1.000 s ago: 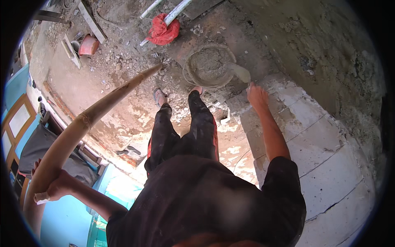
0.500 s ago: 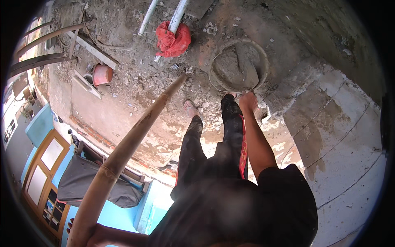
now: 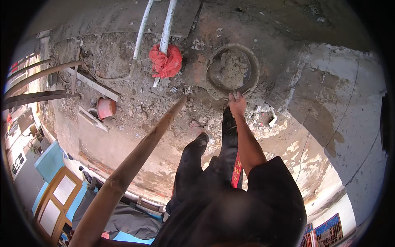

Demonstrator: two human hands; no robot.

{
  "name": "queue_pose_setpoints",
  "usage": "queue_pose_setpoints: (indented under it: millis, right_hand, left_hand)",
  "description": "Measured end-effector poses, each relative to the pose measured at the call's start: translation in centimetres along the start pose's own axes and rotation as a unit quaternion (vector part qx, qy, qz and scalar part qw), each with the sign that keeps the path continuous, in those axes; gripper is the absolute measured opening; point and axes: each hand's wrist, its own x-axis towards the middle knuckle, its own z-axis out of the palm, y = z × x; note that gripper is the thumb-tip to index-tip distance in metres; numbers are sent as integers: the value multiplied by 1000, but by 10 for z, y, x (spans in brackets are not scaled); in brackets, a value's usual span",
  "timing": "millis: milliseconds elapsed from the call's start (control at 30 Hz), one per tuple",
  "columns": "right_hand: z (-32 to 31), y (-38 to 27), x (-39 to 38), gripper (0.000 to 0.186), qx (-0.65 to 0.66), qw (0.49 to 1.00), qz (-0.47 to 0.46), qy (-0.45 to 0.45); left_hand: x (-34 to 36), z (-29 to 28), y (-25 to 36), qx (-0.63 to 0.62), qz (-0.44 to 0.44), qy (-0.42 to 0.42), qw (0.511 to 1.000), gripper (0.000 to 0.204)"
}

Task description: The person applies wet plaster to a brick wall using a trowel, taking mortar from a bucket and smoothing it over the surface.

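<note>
A round, cement-crusted bucket [image 3: 253, 68] holding wet grey mix sits on the rubble-strewn ground. At its near rim is my right hand [image 3: 237, 103], fingers curled onto the rim or its handle. A long bamboo pole [image 3: 140, 152] slants from the lower left to the ground left of the bucket. My left hand [image 3: 72, 238], mostly hidden at the lower edge, is wrapped round the pole. My dark-trousered legs and a sandalled foot [image 3: 197, 127] are below the bucket.
Two white pipes [image 3: 166, 24], one through a red bag [image 3: 166, 61], lie behind. A pink pail [image 3: 106, 108], planks [image 3: 92, 84] and curved poles [image 3: 41, 74] are at left. A pale cracked concrete surface [image 3: 337, 103] lies right; a blue wall and wooden door [image 3: 57, 197] show lower left.
My right hand has moved from right of the bucket onto its near rim. The pale scoop seen in and beside the bucket earlier no longer shows clearly. The view has swung round.
</note>
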Motion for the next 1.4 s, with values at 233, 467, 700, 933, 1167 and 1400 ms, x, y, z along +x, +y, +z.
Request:
queue_pose_setpoints:
  millis: [233, 467, 700, 933, 1167, 1400]
  right_hand:
    - [-187, -112, -18, 44, -279, 953, -84, -76]
    - [-394, -293, -99, 32, -377, 873, -266, -156]
    - [-492, -412, -25, 23, -292, 794, -59, -530]
    - [-606, -496, 87, 22, -158, 950, -254, -85]
    - [-540, -340, 89, 42, -92, 964, -249, -20]
    - [-472, -275, 140, 22, -446, 841, -299, -66]
  left_hand:
    - [-4, -10, -12, -86, -160, 30, 983, 64]
    - [-32, 14, 11, 7, 13, -57, 998, 54]
    - [-28, 15, 10, 8, 3, 21, 1000, 55]
    - [-24, 13, 15, 103, 16, -2, 995, 54]
    - [-26, 22, 18, 93, 11, 33, 995, 66]
    - [-17, 0, -8, 192, 125, -17, 973, 60]
